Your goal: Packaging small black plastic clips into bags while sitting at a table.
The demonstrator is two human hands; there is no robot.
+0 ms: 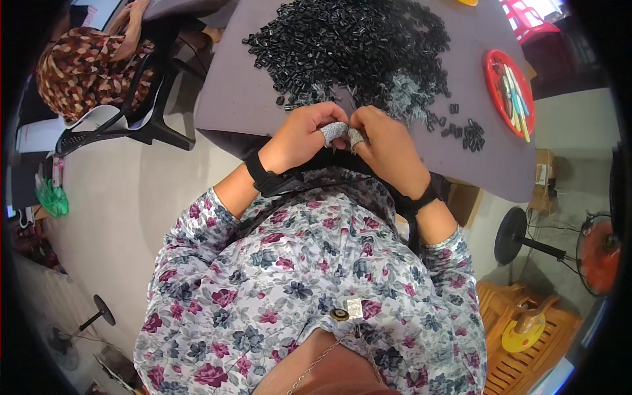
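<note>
At the near edge of a grey table (250, 92), a person's left hand (299, 135) and right hand (388, 148) meet, fingers curled together, grey knitted fingertip covers (334, 131) touching as if pinching one small part; what lies between them cannot be told. The big heap of small black parts (355, 39) lies on the table just beyond the hands, likely kept within easy reach, with a few loose pieces (467, 131) beside the right hand. A red tray (494, 72) sits toward the table's right edge, and another person in a patterned top (85, 72) sits off its left side.
</note>
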